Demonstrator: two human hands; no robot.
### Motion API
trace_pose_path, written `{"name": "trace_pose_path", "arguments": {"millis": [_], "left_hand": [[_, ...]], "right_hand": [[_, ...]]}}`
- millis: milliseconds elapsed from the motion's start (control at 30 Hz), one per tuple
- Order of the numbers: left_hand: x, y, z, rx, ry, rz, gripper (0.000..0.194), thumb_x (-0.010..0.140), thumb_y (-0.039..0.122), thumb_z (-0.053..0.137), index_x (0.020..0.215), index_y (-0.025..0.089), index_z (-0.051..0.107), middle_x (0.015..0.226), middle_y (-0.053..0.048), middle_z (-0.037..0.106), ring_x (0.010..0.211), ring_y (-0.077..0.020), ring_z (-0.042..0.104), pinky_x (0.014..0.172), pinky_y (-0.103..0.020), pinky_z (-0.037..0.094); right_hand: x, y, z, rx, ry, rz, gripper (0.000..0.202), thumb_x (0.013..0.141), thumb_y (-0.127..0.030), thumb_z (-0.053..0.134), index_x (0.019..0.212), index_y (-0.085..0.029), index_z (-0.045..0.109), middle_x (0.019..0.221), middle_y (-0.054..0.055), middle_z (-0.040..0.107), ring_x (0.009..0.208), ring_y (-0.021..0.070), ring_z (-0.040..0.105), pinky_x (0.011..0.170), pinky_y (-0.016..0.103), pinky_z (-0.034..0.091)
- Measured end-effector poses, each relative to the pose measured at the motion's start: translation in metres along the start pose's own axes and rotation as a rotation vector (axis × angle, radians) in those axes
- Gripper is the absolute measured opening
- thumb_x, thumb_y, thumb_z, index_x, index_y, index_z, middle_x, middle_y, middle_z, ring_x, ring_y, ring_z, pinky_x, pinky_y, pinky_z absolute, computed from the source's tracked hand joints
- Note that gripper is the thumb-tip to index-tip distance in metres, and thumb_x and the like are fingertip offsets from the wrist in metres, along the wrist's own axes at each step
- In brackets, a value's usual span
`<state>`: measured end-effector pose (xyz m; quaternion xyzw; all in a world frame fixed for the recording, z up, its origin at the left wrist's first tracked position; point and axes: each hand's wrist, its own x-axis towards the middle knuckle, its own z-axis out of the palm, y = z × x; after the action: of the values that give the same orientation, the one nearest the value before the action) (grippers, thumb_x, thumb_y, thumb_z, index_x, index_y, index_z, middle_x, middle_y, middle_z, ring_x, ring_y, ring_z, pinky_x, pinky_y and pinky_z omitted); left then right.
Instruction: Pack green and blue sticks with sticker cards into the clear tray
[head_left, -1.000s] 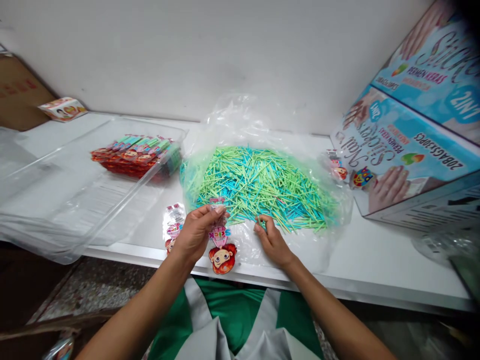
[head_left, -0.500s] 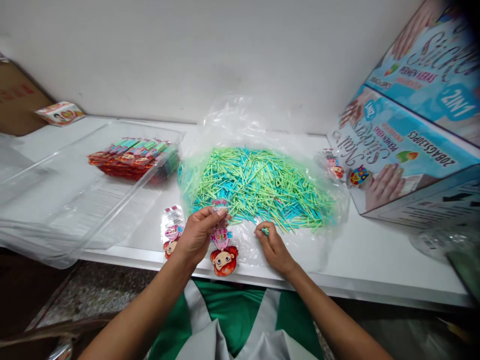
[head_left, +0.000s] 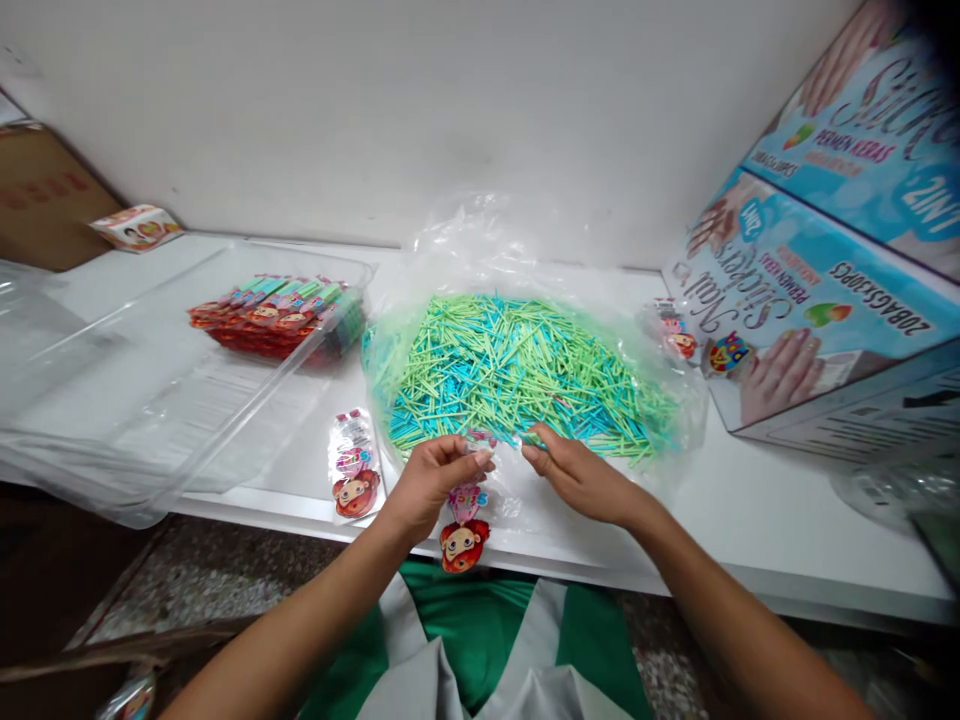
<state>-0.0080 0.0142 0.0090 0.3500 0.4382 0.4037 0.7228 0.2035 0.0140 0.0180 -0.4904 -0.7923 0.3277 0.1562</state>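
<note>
My left hand [head_left: 442,482] pinches the top of a small printed packet [head_left: 465,530] with a red-haired cartoon head, which hangs down near the table's front edge. Close by on the right, my right hand [head_left: 574,470] is closed on a few thin green and blue sticks, their tips pointing toward the packet's top. Behind both hands, a heap of green and blue sticks [head_left: 510,370] lies on a clear plastic bag [head_left: 480,235]. Left of my left hand, more of the same packets [head_left: 356,470] lie flat on the table.
A clear plastic tray [head_left: 187,455] on the left holds a stack of filled packets [head_left: 270,315]. Blue printed boxes [head_left: 817,310] stand on the right, with a packet [head_left: 677,330] beside them. At the back left are a small box [head_left: 139,228] and a brown carton [head_left: 45,200].
My right hand has turned and risen to bring the sticks beside the packet's top. My left hand has shifted right and slightly toward my body with the packet. The view has moved slightly.
</note>
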Motion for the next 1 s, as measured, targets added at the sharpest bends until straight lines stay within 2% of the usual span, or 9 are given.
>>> {"name": "trace_pose_path", "arguments": {"millis": [100, 200, 400, 600, 733, 900, 1000], "left_hand": [[0.000, -0.001, 0.003, 0.070, -0.034, 0.006, 0.025, 0.064, 0.029, 0.078, 0.069, 0.011, 0.061, 0.069, -0.003, 0.067, 0.065, -0.0104, 0.059, 0.064, -0.021, 0.043], [-0.001, 0.000, 0.005, 0.124, -0.073, 0.021, 0.025, 0.066, 0.029, 0.077, 0.068, 0.011, 0.059, 0.065, 0.000, 0.063, 0.060, -0.0082, 0.054, 0.059, -0.020, 0.038], [-0.001, -0.002, 0.002, 0.208, -0.117, 0.043, 0.027, 0.069, 0.032, 0.074, 0.068, 0.012, 0.056, 0.060, 0.004, 0.052, 0.055, -0.0061, 0.043, 0.053, -0.019, 0.031], [-0.002, 0.002, 0.006, 0.405, -0.113, 0.124, 0.025, 0.071, 0.032, 0.070, 0.067, 0.013, 0.055, 0.061, 0.003, 0.051, 0.057, -0.0078, 0.044, 0.056, -0.021, 0.033], [-0.005, 0.006, 0.008, 0.581, -0.146, 0.209, 0.019, 0.075, 0.031, 0.065, 0.070, 0.014, 0.058, 0.067, 0.001, 0.057, 0.066, -0.0112, 0.050, 0.063, -0.022, 0.038], [-0.006, 0.010, 0.008, 0.942, -0.176, 0.381, 0.017, 0.080, 0.032, 0.058, 0.073, 0.016, 0.060, 0.073, -0.002, 0.061, 0.072, -0.0154, 0.055, 0.067, -0.026, 0.038], [-0.005, 0.015, 0.009, 1.175, -0.234, 0.532, 0.017, 0.083, 0.032, 0.054, 0.082, 0.018, 0.062, 0.077, -0.005, 0.062, 0.075, -0.0177, 0.055, 0.068, -0.028, 0.037]], "right_hand": [[0.005, -0.014, -0.031, -0.095, -0.159, -0.045, 0.031, 0.096, -0.046, 0.027, 0.089, -0.020, 0.042, 0.076, 0.000, 0.050, 0.066, 0.0145, 0.048, 0.062, 0.027, 0.036], [0.010, -0.022, -0.048, -0.146, -0.251, -0.078, 0.032, 0.096, -0.047, 0.028, 0.089, -0.020, 0.043, 0.074, 0.000, 0.050, 0.063, 0.0138, 0.047, 0.060, 0.026, 0.034], [0.014, -0.031, -0.056, -0.259, -0.391, -0.066, 0.037, 0.095, -0.051, 0.026, 0.095, -0.019, 0.046, 0.066, 0.001, 0.051, 0.056, 0.0145, 0.046, 0.053, 0.025, 0.030], [0.013, -0.045, -0.067, -0.308, -0.460, -0.021, 0.040, 0.095, -0.044, 0.033, 0.123, -0.017, 0.042, 0.083, 0.009, 0.065, 0.069, 0.0203, 0.059, 0.054, 0.025, 0.034], [0.014, -0.048, -0.067, -0.381, -0.541, -0.039, 0.048, 0.094, -0.042, 0.034, 0.134, -0.015, 0.036, 0.088, 0.013, 0.068, 0.071, 0.0231, 0.062, 0.052, 0.025, 0.035], [0.014, -0.041, -0.050, -0.484, -0.585, -0.043, 0.070, 0.092, -0.032, 0.040, 0.149, -0.008, 0.008, 0.097, 0.021, 0.068, 0.082, 0.0284, 0.064, 0.057, 0.029, 0.040], [0.016, -0.039, -0.043, -0.494, -0.601, -0.018, 0.076, 0.089, -0.024, 0.043, 0.149, -0.008, 0.001, 0.097, 0.020, 0.069, 0.080, 0.0281, 0.065, 0.056, 0.029, 0.041]]}}
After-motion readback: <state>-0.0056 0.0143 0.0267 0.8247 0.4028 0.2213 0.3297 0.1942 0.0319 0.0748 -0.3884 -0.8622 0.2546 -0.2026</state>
